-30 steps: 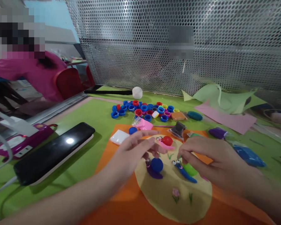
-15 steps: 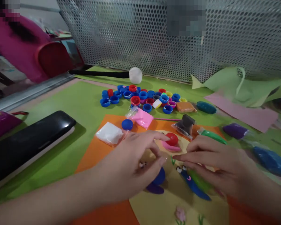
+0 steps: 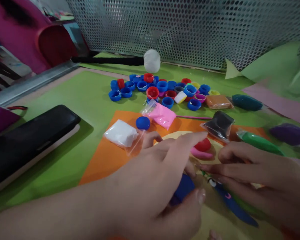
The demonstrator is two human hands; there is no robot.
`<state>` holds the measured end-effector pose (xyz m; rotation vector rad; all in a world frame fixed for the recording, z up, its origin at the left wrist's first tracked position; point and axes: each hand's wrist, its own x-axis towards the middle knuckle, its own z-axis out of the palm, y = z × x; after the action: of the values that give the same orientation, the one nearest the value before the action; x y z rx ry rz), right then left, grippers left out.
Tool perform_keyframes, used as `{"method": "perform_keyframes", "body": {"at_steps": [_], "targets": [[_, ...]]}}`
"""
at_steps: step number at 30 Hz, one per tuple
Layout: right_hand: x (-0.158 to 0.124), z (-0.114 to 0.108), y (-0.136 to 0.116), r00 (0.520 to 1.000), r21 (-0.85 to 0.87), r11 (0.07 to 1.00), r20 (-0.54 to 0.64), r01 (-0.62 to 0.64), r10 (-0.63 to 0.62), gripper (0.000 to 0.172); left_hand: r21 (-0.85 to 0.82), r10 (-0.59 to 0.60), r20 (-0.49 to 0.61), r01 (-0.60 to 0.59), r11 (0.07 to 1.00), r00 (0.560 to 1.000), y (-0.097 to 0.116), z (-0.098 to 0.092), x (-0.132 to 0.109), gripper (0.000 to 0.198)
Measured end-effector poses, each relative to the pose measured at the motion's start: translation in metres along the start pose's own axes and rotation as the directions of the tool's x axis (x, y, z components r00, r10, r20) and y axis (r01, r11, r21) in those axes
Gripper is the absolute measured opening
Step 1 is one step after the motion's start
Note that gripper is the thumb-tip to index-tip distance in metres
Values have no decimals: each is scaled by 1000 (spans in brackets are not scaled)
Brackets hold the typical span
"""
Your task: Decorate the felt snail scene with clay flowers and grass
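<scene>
My left hand (image 3: 150,173) hangs over the yellow paper (image 3: 215,216), thumb and fingers apart, partly covering a dark blue clay shape (image 3: 184,188). Pinched together, the fingers of my right hand (image 3: 250,170) have their tips beside small green strands (image 3: 204,173); whatever they grip is too small to tell. Under that hand lies a long blue clay figure (image 3: 236,206) with white eyes and a pink mouth. A red clay ball (image 3: 203,145) rests against a pink clay strip (image 3: 201,154) above both hands.
Bottle caps (image 3: 162,86) lie in a cluster farther back. Clay packets, white (image 3: 121,133), pink (image 3: 162,115) and black (image 3: 219,125), surround a blue ball (image 3: 143,123). A black case (image 3: 37,143) sits left. Perforated metal (image 3: 165,30) stands behind.
My left thumb and index finger have spread apart, and that hand has turned and moved right. The view has shifted closer. My right hand stays pinched by the blue figure's top.
</scene>
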<state>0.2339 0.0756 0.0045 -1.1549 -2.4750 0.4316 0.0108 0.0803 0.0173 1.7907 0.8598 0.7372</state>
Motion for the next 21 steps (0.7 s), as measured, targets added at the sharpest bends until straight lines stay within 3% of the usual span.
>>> {"method": "perform_keyframes", "body": {"at_steps": [3, 7, 13, 21], "targets": [[1, 1, 0, 1000, -1, 1000, 17, -8, 8, 21, -145, -30, -78, 19, 989, 996, 1, 5, -1, 62], [2, 0, 1, 998, -39, 999, 58, -31, 33, 28, -239, -44, -52, 30, 971, 998, 1, 5, 0, 53], [3, 0, 3, 999, -56, 998, 27, 20, -19, 26, -53, 96, 7, -95, 994, 995, -1, 2, 1, 37], [3, -1, 3, 998, -65, 996, 22, 54, -53, 24, -92, 48, -69, -54, 994, 996, 5, 8, 2, 27]]}}
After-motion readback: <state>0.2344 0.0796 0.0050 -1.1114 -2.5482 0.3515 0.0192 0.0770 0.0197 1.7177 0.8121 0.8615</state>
